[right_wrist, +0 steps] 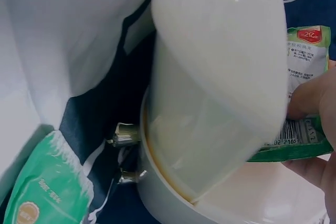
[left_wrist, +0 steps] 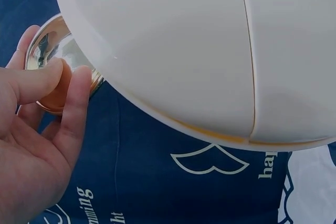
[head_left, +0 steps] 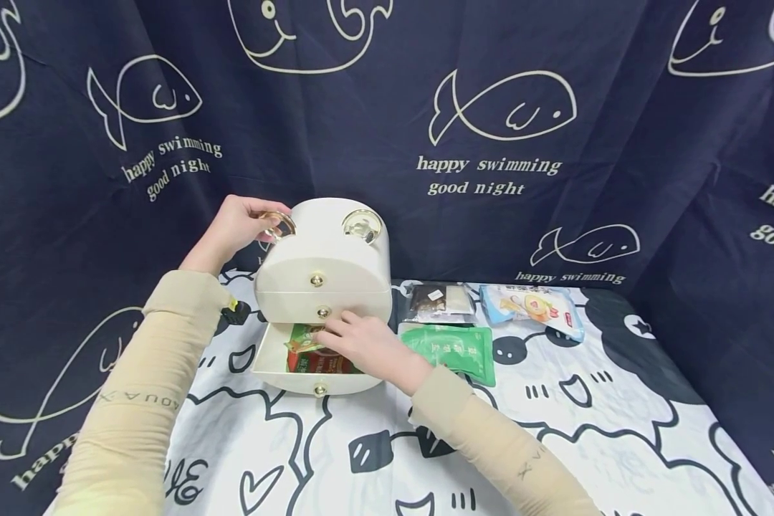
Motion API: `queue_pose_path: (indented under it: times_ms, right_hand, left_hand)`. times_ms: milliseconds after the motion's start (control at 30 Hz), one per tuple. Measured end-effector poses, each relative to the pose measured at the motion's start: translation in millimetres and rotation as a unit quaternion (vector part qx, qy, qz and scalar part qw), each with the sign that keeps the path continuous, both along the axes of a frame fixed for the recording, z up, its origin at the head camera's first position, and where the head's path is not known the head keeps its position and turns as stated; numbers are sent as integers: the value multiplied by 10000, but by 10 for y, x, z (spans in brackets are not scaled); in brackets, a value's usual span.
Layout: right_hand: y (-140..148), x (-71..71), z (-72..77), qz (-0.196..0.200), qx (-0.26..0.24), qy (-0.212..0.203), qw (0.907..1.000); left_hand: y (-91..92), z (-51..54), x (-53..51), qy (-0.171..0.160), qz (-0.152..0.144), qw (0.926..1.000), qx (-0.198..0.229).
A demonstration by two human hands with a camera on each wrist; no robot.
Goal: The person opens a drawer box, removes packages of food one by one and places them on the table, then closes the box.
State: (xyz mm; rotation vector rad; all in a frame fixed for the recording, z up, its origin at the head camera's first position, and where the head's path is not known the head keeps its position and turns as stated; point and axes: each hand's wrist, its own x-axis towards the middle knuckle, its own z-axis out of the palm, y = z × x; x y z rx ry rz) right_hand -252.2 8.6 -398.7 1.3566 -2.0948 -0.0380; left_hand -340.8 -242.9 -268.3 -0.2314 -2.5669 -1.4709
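A white rounded box [head_left: 325, 265] with gold ear-like discs and several small knobs stands against the dark cloth. My left hand [head_left: 237, 226] grips its left gold disc [left_wrist: 50, 51], thumb on the face and fingers behind. The bottom drawer [head_left: 355, 387] is pulled out. At the drawer my right hand [head_left: 368, 347] pinches a green-edged printed packet [right_wrist: 305, 66], thumb on its back side beside the barcode, in the right wrist view. Red and green packaging [head_left: 312, 362] shows in the drawer in the head view; the hand hides part of it.
Right of the box lie a green pouch [head_left: 451, 347], a clear bag with dark contents [head_left: 432, 297] and a blue-white packet [head_left: 532, 308]. A small black item with a yellow tip [head_left: 235, 312] is on the left. Fish-print cloth [head_left: 503, 107] hangs close behind.
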Motion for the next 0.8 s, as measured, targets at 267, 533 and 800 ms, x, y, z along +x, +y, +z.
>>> queue_pose_path:
  times_ms: [267,533,800]
  right_hand:
    - [57,48,112,23,-357,185,9992]
    - [120,107,194,-98,-359,84,9993]
    - [198,188,305,-43,-507,145,9986]
  left_hand:
    - [19,10,18,-31,96,9999,-85]
    - [31,-4,15,5,174,9998,-123]
    - [27,-15,31,6,196,9997,-175]
